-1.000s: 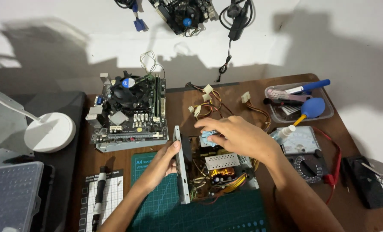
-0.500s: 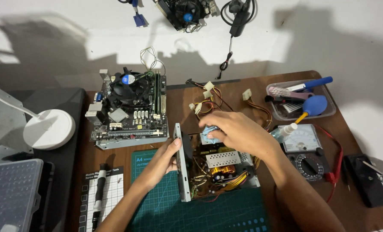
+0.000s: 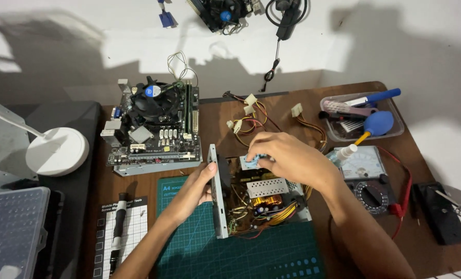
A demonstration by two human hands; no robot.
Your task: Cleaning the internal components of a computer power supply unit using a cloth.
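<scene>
head view: the left hand (image 3: 193, 190) grips the grey metal side wall of an opened power supply unit (image 3: 256, 199), fingers curled on its edge. the right hand (image 3: 285, 155) pinches a small light-blue cloth (image 3: 252, 159) against the unit's inner top, fingertips closed on it. a motherboard (image 3: 155, 129) lies beyond the left fingers; an analog multimeter (image 3: 367, 173) sits right of the right wrist.

PSU (image 3: 261, 199) on mat (image 3: 230, 253) – mobo (image 3: 153, 129) behind-left | multimeter (image 3: 367, 173) right | tray (image 3: 359, 116) behind-right | lamp (image 3: 55, 150) far left
</scene>
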